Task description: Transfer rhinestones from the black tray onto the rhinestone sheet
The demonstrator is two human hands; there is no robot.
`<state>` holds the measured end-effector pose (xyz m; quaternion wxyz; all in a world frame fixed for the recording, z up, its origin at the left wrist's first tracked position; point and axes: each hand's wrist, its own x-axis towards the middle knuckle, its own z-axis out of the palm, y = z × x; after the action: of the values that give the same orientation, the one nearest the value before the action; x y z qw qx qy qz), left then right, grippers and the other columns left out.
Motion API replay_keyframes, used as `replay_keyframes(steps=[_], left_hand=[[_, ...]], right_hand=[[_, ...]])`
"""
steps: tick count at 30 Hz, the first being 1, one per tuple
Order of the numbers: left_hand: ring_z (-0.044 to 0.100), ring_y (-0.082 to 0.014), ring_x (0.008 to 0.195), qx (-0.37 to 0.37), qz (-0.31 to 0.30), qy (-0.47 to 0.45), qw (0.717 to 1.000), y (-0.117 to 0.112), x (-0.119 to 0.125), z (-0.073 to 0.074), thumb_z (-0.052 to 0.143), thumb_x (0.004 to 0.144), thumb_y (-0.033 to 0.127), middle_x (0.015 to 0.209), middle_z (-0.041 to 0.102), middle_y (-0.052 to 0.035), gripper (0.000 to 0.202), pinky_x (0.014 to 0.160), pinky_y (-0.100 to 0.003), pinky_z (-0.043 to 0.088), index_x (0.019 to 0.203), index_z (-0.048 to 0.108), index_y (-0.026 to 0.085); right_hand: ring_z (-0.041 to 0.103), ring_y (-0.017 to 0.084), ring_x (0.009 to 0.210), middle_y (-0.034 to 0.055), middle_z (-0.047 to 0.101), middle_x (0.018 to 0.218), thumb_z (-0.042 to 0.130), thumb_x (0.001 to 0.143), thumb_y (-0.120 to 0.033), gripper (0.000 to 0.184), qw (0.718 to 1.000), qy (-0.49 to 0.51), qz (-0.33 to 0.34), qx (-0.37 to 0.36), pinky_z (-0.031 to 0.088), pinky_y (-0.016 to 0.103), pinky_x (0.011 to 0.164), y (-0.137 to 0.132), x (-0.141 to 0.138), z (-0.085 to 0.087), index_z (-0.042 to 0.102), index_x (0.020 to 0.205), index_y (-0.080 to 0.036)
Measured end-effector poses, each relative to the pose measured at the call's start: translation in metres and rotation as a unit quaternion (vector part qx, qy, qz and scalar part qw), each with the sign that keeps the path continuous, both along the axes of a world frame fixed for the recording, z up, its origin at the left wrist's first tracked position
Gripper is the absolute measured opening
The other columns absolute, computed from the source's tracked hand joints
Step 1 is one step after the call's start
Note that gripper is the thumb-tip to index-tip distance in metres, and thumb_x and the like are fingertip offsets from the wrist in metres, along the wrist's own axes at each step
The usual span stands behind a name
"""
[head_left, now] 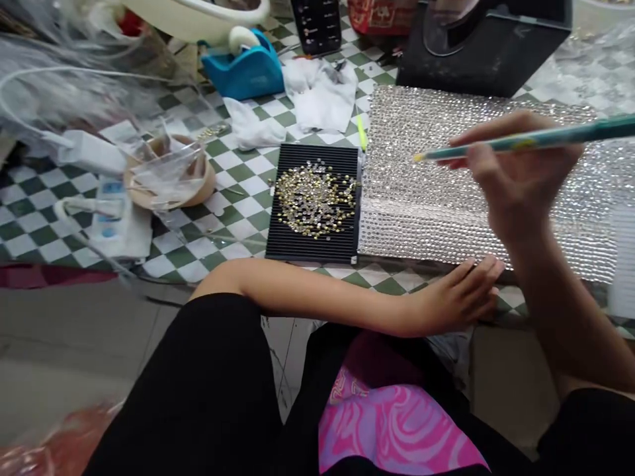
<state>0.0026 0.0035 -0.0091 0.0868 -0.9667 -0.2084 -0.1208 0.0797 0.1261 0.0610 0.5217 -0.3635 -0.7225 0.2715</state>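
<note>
My right hand (520,172) grips a green pencil-like picker (530,139) whose pale yellow tip points left. It is above a sheet covered in rows of silvery rhinestones (426,178); whether the tip touches the sheet I cannot tell. Across my lap, my left hand (461,294) rests on the front edge of that sheet, fingers stretched out and holding nothing. Left of the sheet lies a black ridged tray (278,248) with many loose gold and clear rhinestones (317,198) heaped in its middle.
A black box-shaped stand (476,59) is behind the sheet. A blue tape dispenser (248,69), white tissues (322,96) and a phone (317,26) are at the back. On the left are a tape roll (201,188), a power strip (119,225), cables and plastic bags on a checked tablecloth (238,228).
</note>
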Motion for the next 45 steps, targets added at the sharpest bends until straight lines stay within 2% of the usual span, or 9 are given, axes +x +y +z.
replay_keyframes(steps=[3,6,9,16,20,30,39,45], left_hand=[[0.044,-0.0279,0.143,-0.032,-0.036,0.036,0.998,0.001,0.0,-0.001,0.028,0.099,0.019,0.154,0.044,-0.0173,0.05,0.121,-0.048,0.037,0.147,0.04,0.01],[0.045,-0.0275,0.143,-0.046,-0.048,0.036,0.997,0.002,0.0,-0.002,0.028,0.098,0.016,0.152,0.046,-0.0159,0.051,0.125,-0.053,0.031,0.147,0.042,0.014],[0.049,-0.0263,0.14,-0.052,-0.054,0.025,0.997,0.003,-0.001,0.0,0.025,0.097,0.012,0.148,0.052,-0.012,0.052,0.126,-0.055,0.029,0.145,0.045,0.017],[0.052,-0.0239,0.137,-0.035,-0.044,0.014,0.998,0.002,-0.003,0.002,0.02,0.095,0.005,0.146,0.055,-0.0069,0.058,0.123,-0.05,0.036,0.143,0.049,0.022],[0.053,-0.0233,0.136,-0.036,-0.053,0.036,0.997,0.002,-0.002,0.002,0.022,0.095,0.005,0.146,0.055,-0.0074,0.058,0.122,-0.049,0.039,0.145,0.047,0.02],[0.056,-0.0238,0.132,-0.035,-0.049,0.01,0.998,0.001,0.0,-0.002,0.026,0.094,0.005,0.142,0.059,-0.0062,0.056,0.12,-0.048,0.041,0.14,0.053,0.022],[0.058,-0.0233,0.13,-0.023,-0.041,-0.011,0.999,0.001,0.001,-0.005,0.024,0.095,0.006,0.142,0.059,-0.0095,0.055,0.119,-0.048,0.042,0.138,0.055,0.02],[0.056,-0.024,0.133,-0.017,-0.038,0.008,0.999,0.0,0.0,-0.002,0.025,0.094,0.006,0.141,0.06,-0.0052,0.056,0.119,-0.046,0.042,0.14,0.054,0.022]], right_hand=[[0.069,0.013,0.074,0.0033,0.071,0.082,0.064,0.088,-0.029,0.013,0.997,-0.018,0.074,-0.025,0.058,0.028,0.064,0.021,-0.044,-0.008,0.068,0.086,-0.018],[0.064,0.01,0.065,0.0004,0.067,0.072,0.066,0.085,-0.028,0.013,0.994,-0.056,0.082,-0.053,0.055,0.025,0.061,0.035,-0.074,-0.017,0.063,0.076,-0.018],[0.056,0.007,0.057,-0.0017,0.062,0.063,0.07,0.08,-0.024,0.019,0.99,-0.103,0.074,-0.054,0.05,0.022,0.056,0.04,-0.086,-0.024,0.057,0.067,-0.018],[0.05,0.009,0.055,0.0005,0.059,0.062,0.065,0.076,-0.016,0.014,0.984,-0.164,0.044,-0.052,0.046,0.024,0.052,0.043,-0.078,-0.032,0.057,0.065,-0.019],[0.049,0.009,0.054,-0.0003,0.058,0.06,0.064,0.074,-0.017,0.012,0.981,-0.186,0.045,-0.033,0.045,0.024,0.052,0.042,-0.077,-0.034,0.059,0.065,-0.02],[0.048,0.008,0.053,-0.0007,0.058,0.059,0.065,0.072,-0.017,0.012,0.979,-0.199,0.026,-0.024,0.045,0.024,0.057,0.038,-0.077,-0.031,0.057,0.063,-0.019],[0.05,0.01,0.055,0.0006,0.06,0.062,0.062,0.076,-0.022,0.01,0.976,-0.217,0.024,-0.022,0.048,0.026,0.059,0.041,-0.076,-0.034,0.057,0.067,-0.02],[0.049,0.008,0.055,0.0002,0.06,0.063,0.066,0.074,-0.017,0.012,0.981,-0.191,0.03,0.008,0.046,0.025,0.056,0.046,-0.072,-0.038,0.057,0.066,-0.02]])
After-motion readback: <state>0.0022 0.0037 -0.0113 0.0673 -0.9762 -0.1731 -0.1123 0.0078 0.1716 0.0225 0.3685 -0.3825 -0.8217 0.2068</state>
